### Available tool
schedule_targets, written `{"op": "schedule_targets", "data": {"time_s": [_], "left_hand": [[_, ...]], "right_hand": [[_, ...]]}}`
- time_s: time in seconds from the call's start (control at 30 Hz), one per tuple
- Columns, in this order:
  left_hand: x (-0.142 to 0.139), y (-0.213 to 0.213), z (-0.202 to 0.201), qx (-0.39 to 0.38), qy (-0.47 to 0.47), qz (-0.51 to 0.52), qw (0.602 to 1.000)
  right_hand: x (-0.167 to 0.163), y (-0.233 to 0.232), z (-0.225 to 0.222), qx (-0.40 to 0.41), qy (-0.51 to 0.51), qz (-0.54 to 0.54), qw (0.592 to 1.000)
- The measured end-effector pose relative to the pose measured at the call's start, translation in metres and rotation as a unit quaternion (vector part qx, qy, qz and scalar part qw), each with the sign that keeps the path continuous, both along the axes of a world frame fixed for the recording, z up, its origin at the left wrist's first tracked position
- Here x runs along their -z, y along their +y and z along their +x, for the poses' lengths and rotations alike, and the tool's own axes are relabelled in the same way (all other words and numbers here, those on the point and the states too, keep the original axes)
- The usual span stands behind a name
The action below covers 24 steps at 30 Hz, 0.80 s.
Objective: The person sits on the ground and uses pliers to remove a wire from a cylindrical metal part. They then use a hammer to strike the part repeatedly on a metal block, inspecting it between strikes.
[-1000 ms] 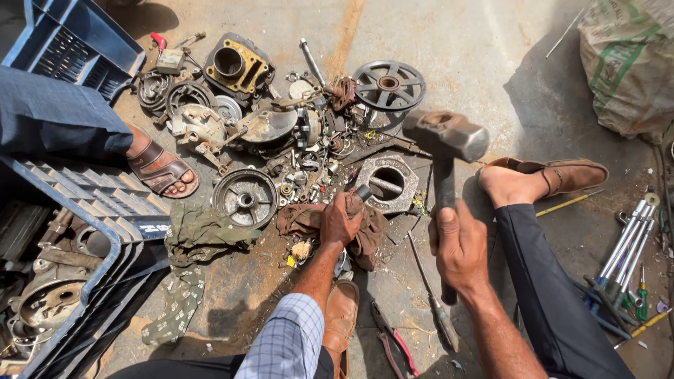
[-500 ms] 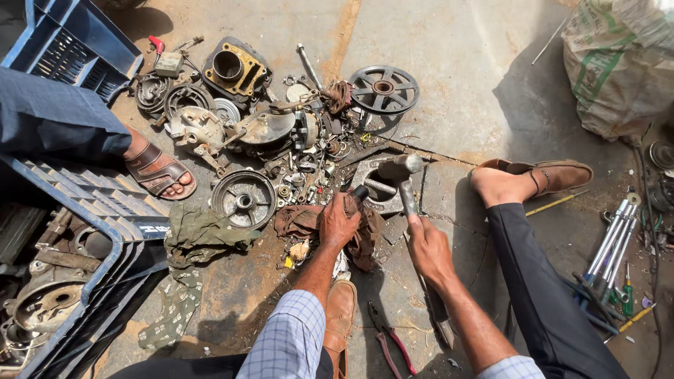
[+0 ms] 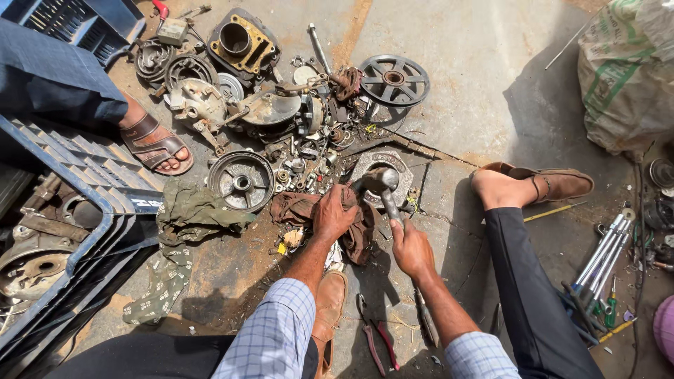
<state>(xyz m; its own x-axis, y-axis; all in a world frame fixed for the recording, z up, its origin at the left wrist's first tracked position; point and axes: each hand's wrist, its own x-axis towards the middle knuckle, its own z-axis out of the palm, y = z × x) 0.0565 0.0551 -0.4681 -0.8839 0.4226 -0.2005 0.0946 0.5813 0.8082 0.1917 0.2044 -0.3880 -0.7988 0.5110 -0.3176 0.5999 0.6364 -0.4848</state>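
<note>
your right hand (image 3: 413, 247) grips the hammer (image 3: 382, 184) shut, head down on the metal plate (image 3: 381, 175) at twelve o'clock. your left hand (image 3: 335, 213) presses the brown rag (image 3: 298, 208) there; the plate looks intact, so the striking seems unfinished.

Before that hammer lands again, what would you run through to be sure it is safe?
1. Right hand wrapped round the hammer handle: ok.
2. Left hand clear of the hammer head: not ok, it sits right beside it on the brown rag.
3. Hammer head over the round metal part: ok.
4. Whether that part is steady on the floor: cannot tell.
5. Own foot in the brown shoe away from the strike: ok.
6. Another person's sandalled foot away from the strike: ok.
</note>
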Motion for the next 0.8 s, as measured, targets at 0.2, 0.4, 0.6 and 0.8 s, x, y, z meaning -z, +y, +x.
{"op": "schedule_targets", "data": {"time_s": [0.2,0.4,0.6,0.8], "left_hand": [[-0.007,-0.003,0.008,0.001,-0.010,-0.024,1.000],[-0.009,-0.003,0.009,-0.020,0.052,0.023,0.998],[-0.017,-0.007,-0.002,-0.015,-0.021,-0.029,0.999],[-0.012,-0.001,0.010,-0.006,0.036,-0.030,0.999]], "right_hand": [[-0.064,0.016,0.026,0.156,0.150,-0.222,0.951],[-0.178,0.028,0.010,-0.025,0.508,-0.135,0.850],[-0.048,-0.002,-0.002,-0.088,0.241,0.057,0.965],[-0.014,0.019,0.047,0.086,0.057,-0.059,0.993]]}}
